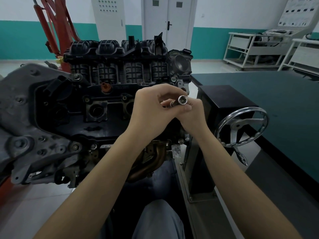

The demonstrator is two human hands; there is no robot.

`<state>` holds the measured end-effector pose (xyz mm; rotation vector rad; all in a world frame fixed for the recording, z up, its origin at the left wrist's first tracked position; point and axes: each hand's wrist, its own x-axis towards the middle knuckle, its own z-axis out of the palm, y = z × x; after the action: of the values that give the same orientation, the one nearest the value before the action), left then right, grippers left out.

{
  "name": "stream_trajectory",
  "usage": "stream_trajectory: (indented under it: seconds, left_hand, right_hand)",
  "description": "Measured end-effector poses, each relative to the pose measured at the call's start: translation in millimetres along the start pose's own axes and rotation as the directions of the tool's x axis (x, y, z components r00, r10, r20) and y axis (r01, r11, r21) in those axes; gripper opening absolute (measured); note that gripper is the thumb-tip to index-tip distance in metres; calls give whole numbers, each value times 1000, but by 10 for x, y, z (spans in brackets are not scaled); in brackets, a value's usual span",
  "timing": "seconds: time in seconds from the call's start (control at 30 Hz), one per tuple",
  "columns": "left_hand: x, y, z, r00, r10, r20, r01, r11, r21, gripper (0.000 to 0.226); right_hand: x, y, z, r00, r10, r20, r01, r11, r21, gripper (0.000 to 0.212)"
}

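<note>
The socket (pixel 181 100) is held in the air above the engine (pixel 107 94), between both hands, with its open mouth turned toward the camera. Its long axis runs from the mouth down-left into the left hand (pixel 151 111), whose fingers curl around the thin end (what sits there I cannot tell). The right hand (pixel 192 116) pinches the socket from the right, thumb below. The wrists nearly touch and the forearms are raised.
</note>
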<state>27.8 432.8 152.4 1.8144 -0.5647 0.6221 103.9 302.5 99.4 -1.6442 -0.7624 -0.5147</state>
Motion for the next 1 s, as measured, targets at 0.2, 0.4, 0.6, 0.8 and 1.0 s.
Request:
stream_trajectory:
  seconds: [0.2,0.4,0.6,0.8,1.0]
  left_hand:
    - [13,-21,-21,1000,-14,8,16,989,-149,40]
    - [-23,-25,23,996,-8,-87,9,1000,14,30]
    - [-4,-40,-17,998,-24,59,31,992,-124,35]
    - [-13,-44,22,994,-23,-110,19,999,-32,28]
    - [-12,-46,18,1000,-23,0,23,997,-75,33]
  right_hand:
    - [15,-60,13,999,17,46,-19,1000,24,35]
    - [-8,-1,27,1000,-1,10,0,999,41,22]
    - [-6,-7,43,999,26,-20,-26,1000,10,33]
    - [12,7,30,1000,-24,-3,24,999,24,24]
    - [24,70,21,999,30,10,-30,999,-32,24]
